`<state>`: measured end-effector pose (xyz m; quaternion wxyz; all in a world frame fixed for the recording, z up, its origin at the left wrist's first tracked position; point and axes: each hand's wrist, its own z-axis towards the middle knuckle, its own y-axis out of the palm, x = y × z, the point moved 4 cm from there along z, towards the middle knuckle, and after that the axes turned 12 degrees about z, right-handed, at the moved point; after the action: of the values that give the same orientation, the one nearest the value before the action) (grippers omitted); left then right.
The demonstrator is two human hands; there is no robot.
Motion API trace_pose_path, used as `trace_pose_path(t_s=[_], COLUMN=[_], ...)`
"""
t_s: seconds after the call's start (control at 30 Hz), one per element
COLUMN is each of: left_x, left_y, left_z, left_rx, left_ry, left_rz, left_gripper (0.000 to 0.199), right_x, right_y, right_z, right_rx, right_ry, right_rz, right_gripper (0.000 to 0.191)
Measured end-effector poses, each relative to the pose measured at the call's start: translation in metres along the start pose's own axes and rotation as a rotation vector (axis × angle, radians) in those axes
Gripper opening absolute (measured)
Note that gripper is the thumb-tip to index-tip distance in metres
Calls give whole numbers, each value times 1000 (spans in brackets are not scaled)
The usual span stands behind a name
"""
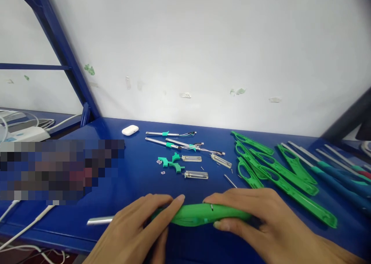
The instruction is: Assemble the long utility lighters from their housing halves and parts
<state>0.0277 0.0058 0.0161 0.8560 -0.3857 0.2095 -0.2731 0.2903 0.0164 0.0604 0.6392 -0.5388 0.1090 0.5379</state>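
Observation:
A green long-reach lighter (199,214) lies crosswise between my two hands at the table's front. Its metal tube (100,220) sticks out to the left, past my knuckles. My left hand (142,221) is closed around the tube end of the green body, partly hiding it. Around the other end my right hand (255,217) is closed, with the thumb below and fingers above. A dark slot shows on the casing's upper side. Beyond the hands lie teal triggers (176,167), clear fuel tanks (196,174) and metal tubes with wires (162,134).
Several green casing halves (292,179) lie at the right, beside blue-handled lighters (333,175). A thin metal pin (230,181) and small clips (162,172) lie mid-table. A white earbud case (130,130) sits at the back. White cables (29,227) run along the left, near a blurred area.

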Motion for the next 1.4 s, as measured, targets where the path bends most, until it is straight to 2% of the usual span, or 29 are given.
trace_pose_path(t_s=[0.13,0.23,0.33,0.4,0.47,0.63,0.73,0.8,0.9,1.0,1.07,1.13,1.2,1.27,1.33,1.4], left_x=[-2,-12,-21,-28,-33,-28,-16,-9,-7,-14,-20,-26,-28,-26,-23,-20], left_y=[-3,0,7,14,19,17,9,6,8,19,28,33,32,27,22,19], left_z=[6,13,13,9,5,6,17,24,23,5,-9,-16,-13,-1,12,19], left_rx=[16,14,-76,-151,-188,-94,-25,-7,-3,-55,-141,-223,-245,-216,-162,-127], left_ry=[-43,-93,-100,-136,-166,-111,-12,62,111,144,153,105,52,36,44,48], left_rz=[-32,-92,-132,-144,-130,-45,-26,-31,-34,15,39,10,-45,-98,-132,-134], left_gripper=[36,30,31,33,35,38,41,41,42,48,61,70,76,81,76,62], right_x=[-2,5,21,34,43,47,43,39,34,38,46,55,63,70,74,77], right_y=[0,-20,-46,-54,-54,-39,-42,-49,-60,-65,-65,-64,-64,-63,-62,-60], right_z=[1,8,17,20,18,13,14,16,20,23,24,25,26,26,26,27], right_rx=[2,48,62,-17,-106,-209,-216,-190,-70,8,3,3,0,-6,-15,-25], right_ry=[-69,-55,99,242,330,306,290,314,324,346,374,383,391,398,397,390], right_rz=[-52,-197,-388,-531,-607,-586,-517,-385,-242,-422,-529,-567,-589,-597,-599,-598], right_gripper=[28,35,40,39,36,27,29,36,43,41,35,27,23,20,17,17])
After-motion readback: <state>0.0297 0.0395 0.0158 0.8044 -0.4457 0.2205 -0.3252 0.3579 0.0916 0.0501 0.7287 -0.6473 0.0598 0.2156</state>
